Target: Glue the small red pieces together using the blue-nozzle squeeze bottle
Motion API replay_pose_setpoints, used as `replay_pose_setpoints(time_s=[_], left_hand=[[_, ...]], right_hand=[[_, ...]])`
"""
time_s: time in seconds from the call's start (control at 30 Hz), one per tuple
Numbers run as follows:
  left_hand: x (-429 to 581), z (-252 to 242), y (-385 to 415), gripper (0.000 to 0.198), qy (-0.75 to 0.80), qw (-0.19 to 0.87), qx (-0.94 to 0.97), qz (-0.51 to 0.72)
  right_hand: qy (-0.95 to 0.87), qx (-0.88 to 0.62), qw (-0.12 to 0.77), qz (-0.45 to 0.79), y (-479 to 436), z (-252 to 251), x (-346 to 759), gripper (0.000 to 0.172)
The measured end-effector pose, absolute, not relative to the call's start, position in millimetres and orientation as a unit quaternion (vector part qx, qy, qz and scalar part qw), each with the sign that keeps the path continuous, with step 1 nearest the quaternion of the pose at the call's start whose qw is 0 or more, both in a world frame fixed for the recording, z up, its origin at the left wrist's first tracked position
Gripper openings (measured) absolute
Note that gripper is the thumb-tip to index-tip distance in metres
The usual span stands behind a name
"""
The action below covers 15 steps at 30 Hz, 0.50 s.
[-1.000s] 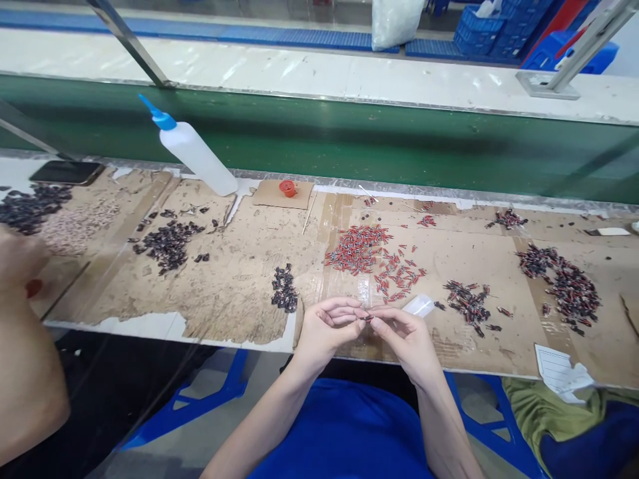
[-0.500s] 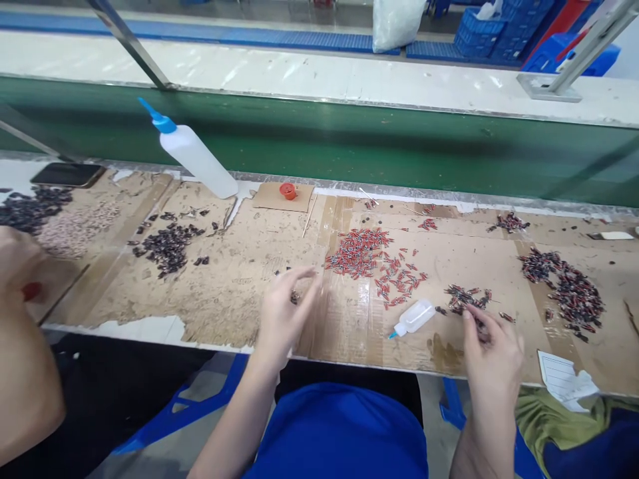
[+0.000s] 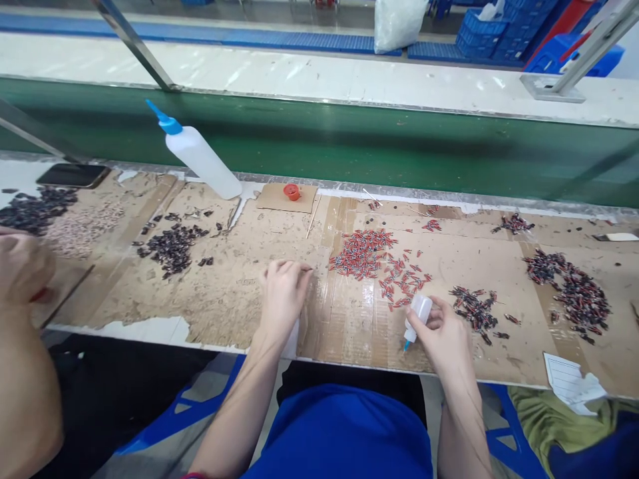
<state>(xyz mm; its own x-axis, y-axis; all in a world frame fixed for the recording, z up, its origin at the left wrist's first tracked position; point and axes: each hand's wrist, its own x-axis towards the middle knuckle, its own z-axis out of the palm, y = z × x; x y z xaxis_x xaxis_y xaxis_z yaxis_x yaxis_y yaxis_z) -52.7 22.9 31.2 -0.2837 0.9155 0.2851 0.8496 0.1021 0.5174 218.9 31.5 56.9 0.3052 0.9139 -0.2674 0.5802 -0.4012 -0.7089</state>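
My left hand (image 3: 285, 293) is closed in a pinch over the brown cardboard, with a tiny dark piece at the fingertips, too small to make out. My right hand (image 3: 442, 329) grips a small clear bottle (image 3: 420, 313), its blue tip pointing down just above the cardboard. Red-and-black small parts (image 3: 362, 253) lie in a heap between the hands, with looser ones (image 3: 402, 276) near the bottle. Right of my right hand is a pile of darker parts (image 3: 476, 307).
A large white bottle (image 3: 204, 159) leans at the back left, near a red cap (image 3: 291, 192) on a cardboard square. Black pieces (image 3: 174, 249) lie left. Another person's hand (image 3: 22, 266) is at the far left. A bigger pile (image 3: 582, 296) and paper (image 3: 572, 379) are right.
My right hand has moved left from the dark pile and taken hold of the small bottle, now lifted and tilted tip-down. My left hand's fingers have closed together.
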Motion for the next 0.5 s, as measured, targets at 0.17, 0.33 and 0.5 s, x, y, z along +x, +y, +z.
replay_pose_setpoints(time_s=[0.17,0.33,0.5], left_hand=[[-7,23,7,0.006,0.602,0.173,0.706,0.331],[18,6,-9,0.015,0.596,0.205,0.690,0.355],[14,-3,-17,0.042,0.594,0.231,0.670,0.381]], right_hand=[[-0.356,-0.643,0.395,0.552,26,61,226,0.050],[-0.269,-0.617,0.501,0.544,22,52,211,0.048],[-0.356,-0.623,0.537,0.444,21,38,191,0.043]])
